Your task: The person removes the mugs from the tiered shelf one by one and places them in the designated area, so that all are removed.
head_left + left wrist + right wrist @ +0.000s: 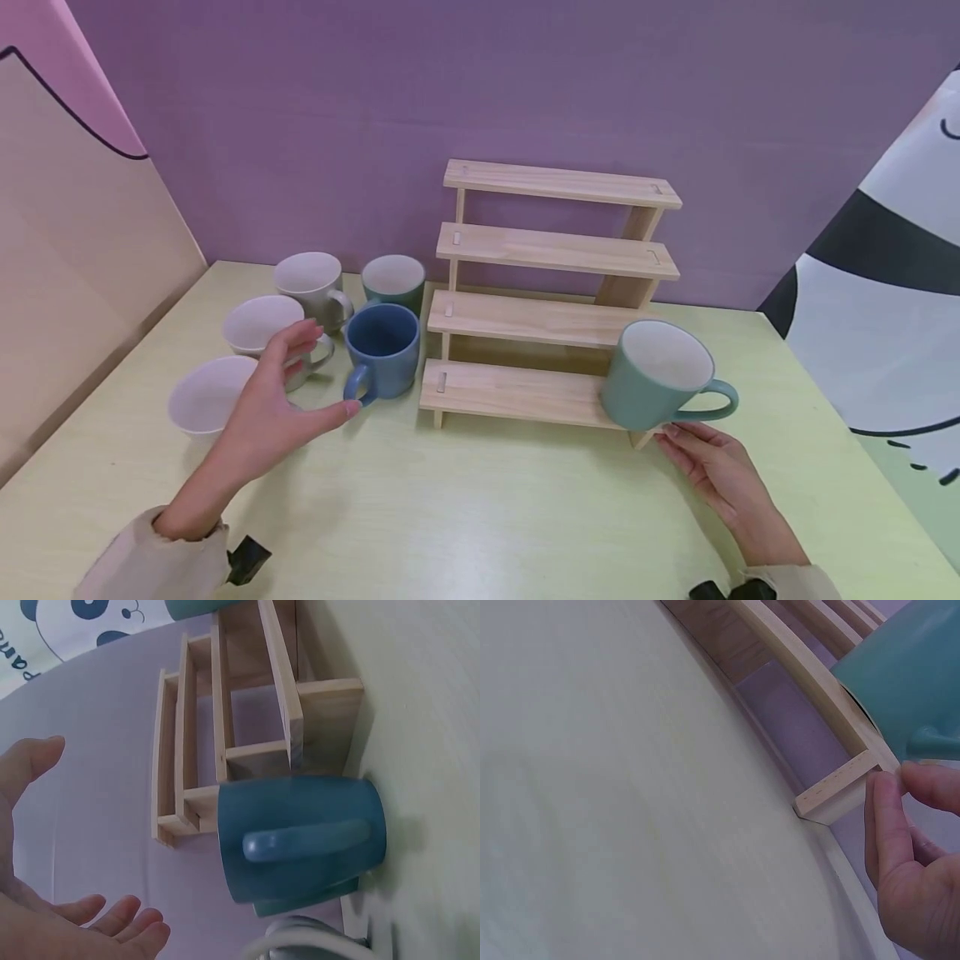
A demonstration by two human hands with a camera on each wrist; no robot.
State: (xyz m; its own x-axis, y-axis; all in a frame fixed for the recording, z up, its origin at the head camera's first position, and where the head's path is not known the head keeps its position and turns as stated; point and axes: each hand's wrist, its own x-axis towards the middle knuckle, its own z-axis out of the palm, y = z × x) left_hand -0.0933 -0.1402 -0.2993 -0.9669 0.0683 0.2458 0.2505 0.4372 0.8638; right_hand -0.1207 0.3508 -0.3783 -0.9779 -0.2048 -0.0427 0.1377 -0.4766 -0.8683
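Observation:
My left hand is held with fingers spread and thumb stretched out, nothing in its grasp. Just to its right stands a blue mug, upright, its handle towards me; in the left wrist view a gap separates hand and mug. With thumb and fingertips my right hand pinches the right front end of the lowest shelf of a wooden tiered rack; the right wrist view shows the fingers below the board. A teal mug rests upright on that shelf end, directly above the hand, handle to the right.
Left of the rack stand a green mug behind the blue one and several pale mugs, including a grey-sided one and a front one partly hidden by my left hand. A purple backdrop rises behind the table.

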